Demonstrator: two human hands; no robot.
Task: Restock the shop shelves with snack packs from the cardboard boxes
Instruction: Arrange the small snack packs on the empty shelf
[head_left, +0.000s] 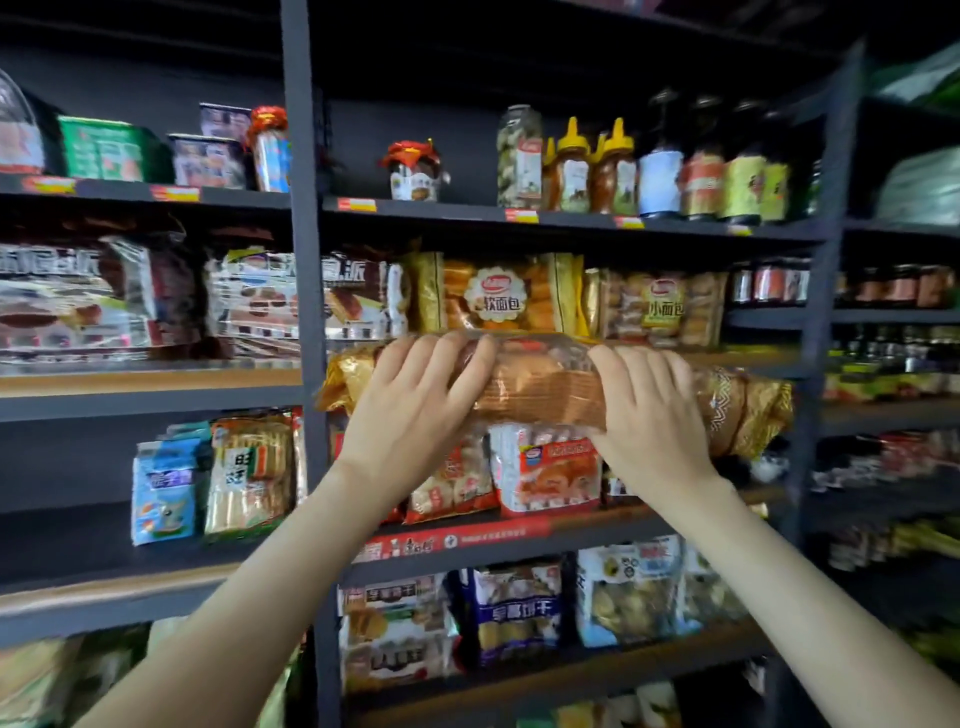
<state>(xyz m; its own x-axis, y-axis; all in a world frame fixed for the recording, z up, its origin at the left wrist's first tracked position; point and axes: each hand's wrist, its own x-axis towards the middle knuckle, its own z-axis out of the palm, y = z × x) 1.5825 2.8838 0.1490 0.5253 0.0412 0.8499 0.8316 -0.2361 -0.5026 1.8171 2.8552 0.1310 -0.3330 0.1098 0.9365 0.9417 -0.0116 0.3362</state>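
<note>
A long gold-ended bread pack (545, 395) is held level in front of the shelf edge (753, 358), with the left hand (415, 410) and the right hand (649, 410) both curled over its top, fingers wrapped onto the far side. Between the two grips the clear middle of the pack shows; beyond each grip a crinkled gold end sticks out unsupported. Just behind the fingers, the shelf is already filled by an upright soft bread pack (496, 299) and a small bread pack (665, 306). A jam is judged likely here: the held pack is wider than any gap visible behind the grips (little free shelf can be seen), so the standing packs could be pushed over. The overhanging end past the right grip could also catch the upright post (826, 260). Below the grips, red snack packs (558, 473) could be knocked if the pack slipped.
</note>
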